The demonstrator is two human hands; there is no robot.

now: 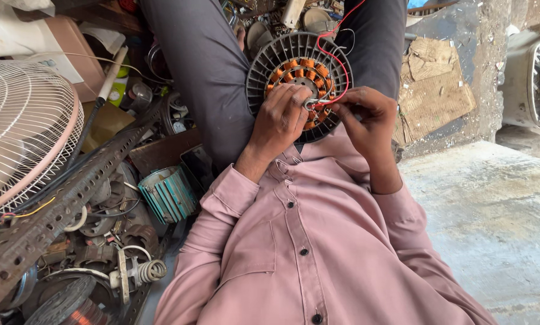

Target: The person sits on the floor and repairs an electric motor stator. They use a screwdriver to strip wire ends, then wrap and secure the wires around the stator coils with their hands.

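A worn grey concrete floor (492,222) is filling the right side of the frame, with a flattened piece of brown cardboard (438,84) lying near a stained wall in the upper right. The person, seen from above in a pink buttoned shirt (306,253) and dark grey trousers (203,66), is sitting with a round grey finned motor stator with orange copper windings (299,66) resting between the knees in the upper centre of the frame.

The left hand (282,117) is lying over the lower part of the stator, its fingers curled and pinching a small metal piece at the windings. The right hand (369,120) is sitting just right of it, fingers closed in a pinch on the end of a thin red wire (333,42), which is looping up over the stator's right edge toward the top of the frame.

On the left, clutter is crowding the floor: a white wire fan guard with a pink rim (23,132) at the left edge, a rusty perforated steel angle bar (59,204) running diagonally from lower left, a small teal ribbed metal housing (169,194) just beside the left sleeve, and a white coiled spring (149,271) among dark motor parts near the bottom left.
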